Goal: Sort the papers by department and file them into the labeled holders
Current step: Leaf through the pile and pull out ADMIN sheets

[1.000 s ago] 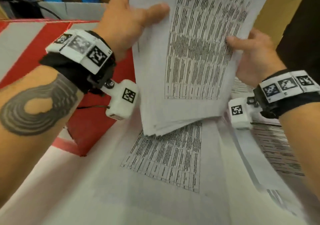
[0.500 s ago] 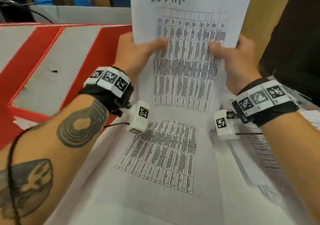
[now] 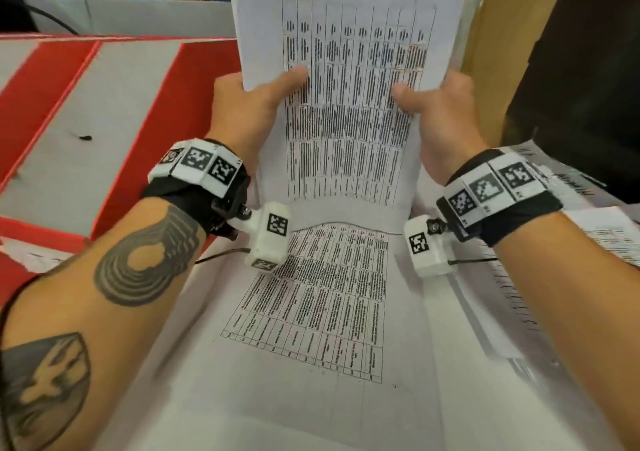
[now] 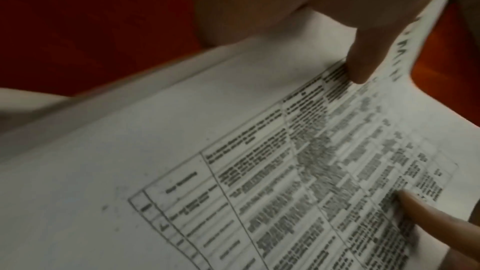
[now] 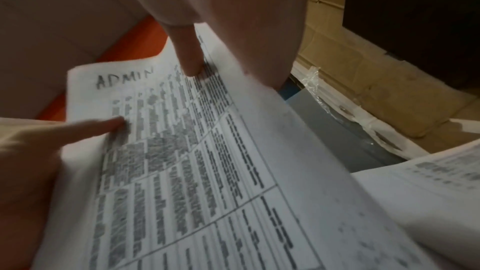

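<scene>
Both hands are up on one sheaf of papers [image 3: 349, 111], held upright in front of the person, "ADMIN" handwritten across the top sheet above a printed table. The left hand [image 3: 249, 111] pinches the left edge, thumb flat on the front; the right hand [image 3: 440, 118] pinches the right edge the same way. The sheaf's lower end meets another printed sheet [image 3: 311, 312] lying flat below. More papers [image 3: 609, 235] lie off to the right, and a red and grey box [image 3: 104, 121] sits on the left.
</scene>
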Motion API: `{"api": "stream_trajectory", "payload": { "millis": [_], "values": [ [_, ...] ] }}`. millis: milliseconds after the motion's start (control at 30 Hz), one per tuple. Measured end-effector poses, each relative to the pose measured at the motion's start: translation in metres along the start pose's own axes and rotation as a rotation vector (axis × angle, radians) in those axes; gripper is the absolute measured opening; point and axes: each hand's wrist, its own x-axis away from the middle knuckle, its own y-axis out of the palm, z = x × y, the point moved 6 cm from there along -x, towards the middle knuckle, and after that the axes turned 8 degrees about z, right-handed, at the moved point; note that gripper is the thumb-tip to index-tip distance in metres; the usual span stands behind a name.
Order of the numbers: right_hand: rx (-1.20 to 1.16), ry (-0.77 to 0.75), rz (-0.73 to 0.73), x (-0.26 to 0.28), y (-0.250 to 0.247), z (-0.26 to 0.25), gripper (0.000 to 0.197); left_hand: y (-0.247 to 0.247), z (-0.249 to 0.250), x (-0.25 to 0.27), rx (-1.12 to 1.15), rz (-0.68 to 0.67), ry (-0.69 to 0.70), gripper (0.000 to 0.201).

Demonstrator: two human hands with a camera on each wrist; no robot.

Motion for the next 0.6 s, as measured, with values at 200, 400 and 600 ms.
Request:
{"api": "stream_trajectory", "payload": {
  "millis": [200, 400, 600],
  "values": [
    [0.025, 0.108, 0.051, -0.006, -0.002, 0.004, 0.053, -0.001, -0.006, -0.006, -0.051, -0.015, -0.035, 0.041],
    [0.044, 0.259, 0.056, 0.0, 0.0, 0.031, 0.053, 0.0, -0.022, -0.004, -0.105, 0.004, -0.074, 0.053],
    [0.047, 0.394, 0.034, 0.003, -0.004, 0.062, 0.093, -0.003, -0.042, 0.001, -0.15, -0.023, -0.162, 0.061]
  ]
}}
